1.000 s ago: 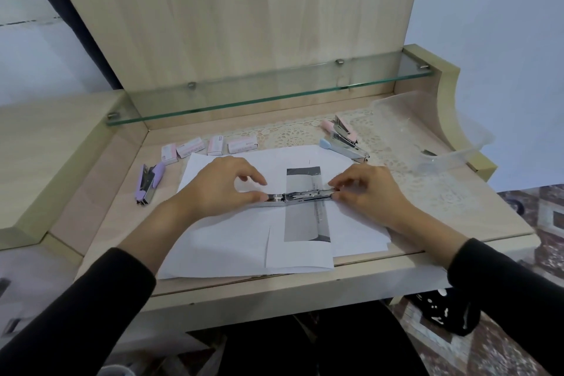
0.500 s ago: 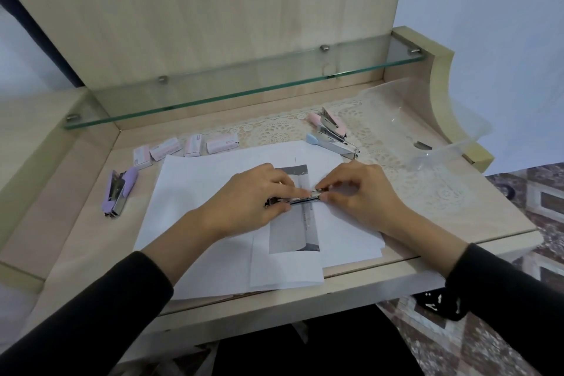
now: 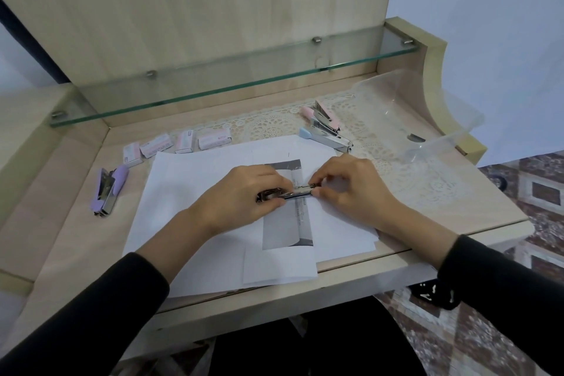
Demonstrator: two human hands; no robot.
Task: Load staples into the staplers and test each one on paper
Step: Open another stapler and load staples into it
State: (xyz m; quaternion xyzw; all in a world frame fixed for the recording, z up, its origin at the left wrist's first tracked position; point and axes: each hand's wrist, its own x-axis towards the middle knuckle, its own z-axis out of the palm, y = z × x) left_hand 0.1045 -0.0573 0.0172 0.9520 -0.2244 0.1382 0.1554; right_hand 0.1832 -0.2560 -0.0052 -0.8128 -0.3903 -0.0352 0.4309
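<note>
Over paper (image 3: 183,183), left hand (image 3: 241,200), apparently gripping stapler (image 3: 300,192)

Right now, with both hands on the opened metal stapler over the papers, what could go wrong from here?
1. The right hand pinches the tip of the stapler, whose channel lies open, while the left hand grips its other end. A sprung part could snap onto the fingers, or staples might seat crooked and jam.
2. The loose papers under it overhang the front edge of the desk, so they may slide when pressed.
</note>
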